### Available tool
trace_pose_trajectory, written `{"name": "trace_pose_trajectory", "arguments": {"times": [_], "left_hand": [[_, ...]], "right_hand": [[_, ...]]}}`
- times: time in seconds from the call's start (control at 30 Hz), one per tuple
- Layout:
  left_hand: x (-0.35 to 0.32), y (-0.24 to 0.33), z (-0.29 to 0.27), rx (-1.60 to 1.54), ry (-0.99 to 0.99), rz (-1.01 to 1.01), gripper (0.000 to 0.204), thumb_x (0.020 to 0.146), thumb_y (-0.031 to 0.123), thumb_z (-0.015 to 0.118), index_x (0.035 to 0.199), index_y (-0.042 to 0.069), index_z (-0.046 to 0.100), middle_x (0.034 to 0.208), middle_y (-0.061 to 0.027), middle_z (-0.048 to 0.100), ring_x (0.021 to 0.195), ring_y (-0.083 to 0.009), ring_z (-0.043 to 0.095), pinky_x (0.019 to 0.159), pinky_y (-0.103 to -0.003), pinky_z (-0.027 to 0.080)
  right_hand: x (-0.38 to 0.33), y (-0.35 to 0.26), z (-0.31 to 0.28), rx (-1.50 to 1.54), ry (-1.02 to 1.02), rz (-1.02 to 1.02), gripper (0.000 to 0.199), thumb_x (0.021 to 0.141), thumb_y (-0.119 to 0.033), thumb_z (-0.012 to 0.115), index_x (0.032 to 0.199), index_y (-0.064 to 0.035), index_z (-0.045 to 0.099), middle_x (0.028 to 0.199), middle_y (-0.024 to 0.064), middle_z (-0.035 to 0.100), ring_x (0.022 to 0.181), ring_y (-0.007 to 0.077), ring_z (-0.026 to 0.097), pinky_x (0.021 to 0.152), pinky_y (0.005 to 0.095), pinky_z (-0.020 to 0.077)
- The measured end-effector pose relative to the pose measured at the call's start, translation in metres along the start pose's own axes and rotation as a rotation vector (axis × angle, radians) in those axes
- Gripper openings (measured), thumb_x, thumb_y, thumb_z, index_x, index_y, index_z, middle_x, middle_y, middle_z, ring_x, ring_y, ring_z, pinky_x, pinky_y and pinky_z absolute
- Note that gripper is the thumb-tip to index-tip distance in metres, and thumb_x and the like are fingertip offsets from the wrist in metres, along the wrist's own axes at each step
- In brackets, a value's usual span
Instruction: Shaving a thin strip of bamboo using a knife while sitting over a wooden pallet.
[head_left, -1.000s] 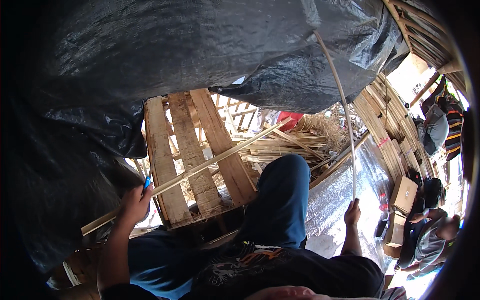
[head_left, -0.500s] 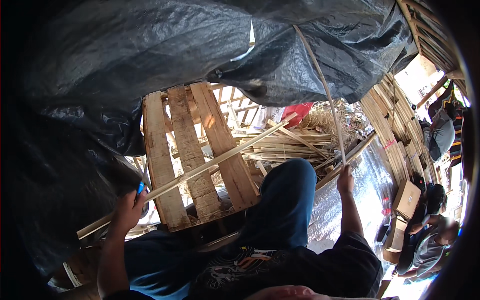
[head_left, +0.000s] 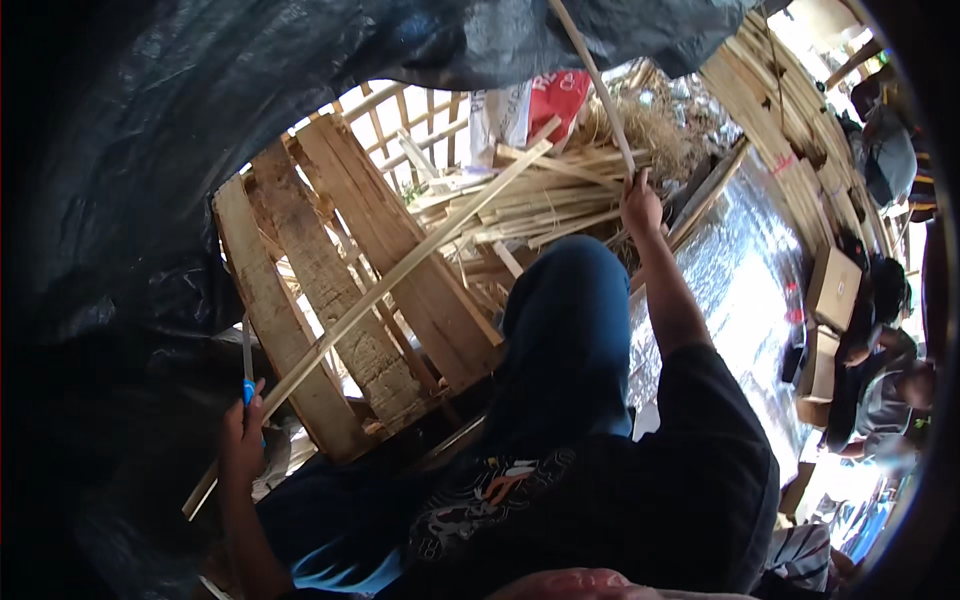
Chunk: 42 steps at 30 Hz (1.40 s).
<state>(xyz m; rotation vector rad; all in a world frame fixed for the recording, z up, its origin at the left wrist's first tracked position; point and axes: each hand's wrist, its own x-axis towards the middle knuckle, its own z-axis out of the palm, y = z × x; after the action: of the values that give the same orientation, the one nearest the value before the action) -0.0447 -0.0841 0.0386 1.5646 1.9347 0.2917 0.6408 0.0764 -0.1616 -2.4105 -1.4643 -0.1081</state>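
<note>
My left hand [head_left: 240, 450] is closed around the blue handle of a knife [head_left: 249, 390], its blade pointing up and away from me. A long pale wooden strip [head_left: 405, 268] runs diagonally past the same hand; whether the fingers also grip it is hard to make out. The strip lies across a slatted wooden pallet [head_left: 330, 250] in front of me. Out ahead on the right, my right hand [head_left: 643, 208] is wrapped round the lower end of a thin stick [head_left: 598, 85], which reaches up to a black plastic sheet [head_left: 420, 45].
Split wooden strips [head_left: 560, 200] lie piled beyond my knee, beside dry straw [head_left: 655, 115] and a red and white sack [head_left: 555, 105]. Silver foil sheeting [head_left: 735, 300] covers the right side. Boards [head_left: 790, 150], cardboard boxes [head_left: 833, 288] and another person [head_left: 885, 400] are farther right.
My right hand has moved farther forward and left with the stick. The view has shifted, so the pallet sits further left and more of the straw and sack shows below the black sheet.
</note>
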Motion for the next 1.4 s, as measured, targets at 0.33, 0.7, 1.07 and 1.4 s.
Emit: {"name": "trace_pose_trajectory", "arguments": {"times": [0.33, 0.7, 1.07, 1.4], "left_hand": [[0.015, 0.023, 0.002, 0.019, -0.032, 0.012, 0.038, 0.101, 0.029, 0.046, 0.129, 0.007, 0.060, 0.063, -0.0015, 0.044, 0.061, -0.0073, 0.040, 0.056, -0.028, 0.034], [0.015, 0.019, -0.004, 0.068, -0.049, 0.039, 0.038, 0.100, 0.029, 0.049, 0.124, 0.003, 0.062, 0.074, -0.0140, 0.060, 0.065, -0.0159, 0.053, 0.065, -0.034, 0.043], [0.012, 0.018, -0.004, -0.032, -0.002, 0.071, 0.035, 0.099, 0.027, 0.050, 0.122, 0.003, 0.063, 0.074, -0.0153, 0.060, 0.066, -0.0206, 0.058, 0.065, -0.036, 0.045], [0.003, 0.010, -0.007, -0.007, 0.065, 0.221, 0.030, 0.098, 0.025, 0.053, 0.113, 0.002, 0.064, 0.087, -0.0200, 0.064, 0.082, -0.0307, 0.065, 0.074, -0.039, 0.047]], "right_hand": [[0.016, -0.027, 0.030, 0.133, 0.066, 0.063, 0.033, 0.102, -0.038, 0.033, 0.108, -0.0068, 0.041, 0.082, 0.0281, 0.065, 0.076, 0.0479, 0.063, 0.064, 0.0583, 0.0498], [0.009, -0.011, 0.024, 0.179, 0.088, 0.007, 0.035, 0.102, -0.037, 0.035, 0.117, -0.0063, 0.041, 0.083, 0.0274, 0.066, 0.076, 0.0478, 0.063, 0.064, 0.0588, 0.0494], [0.025, 0.020, 0.013, 0.122, 0.173, -0.053, 0.033, 0.102, -0.037, 0.035, 0.111, -0.0064, 0.043, 0.083, 0.0302, 0.063, 0.079, 0.0514, 0.060, 0.064, 0.0600, 0.0473], [-0.004, 0.030, 0.001, 0.218, 0.118, -0.028, 0.040, 0.100, -0.039, 0.043, 0.114, -0.0014, 0.044, 0.097, 0.0289, 0.062, 0.089, 0.0485, 0.059, 0.072, 0.0562, 0.0473]]}}
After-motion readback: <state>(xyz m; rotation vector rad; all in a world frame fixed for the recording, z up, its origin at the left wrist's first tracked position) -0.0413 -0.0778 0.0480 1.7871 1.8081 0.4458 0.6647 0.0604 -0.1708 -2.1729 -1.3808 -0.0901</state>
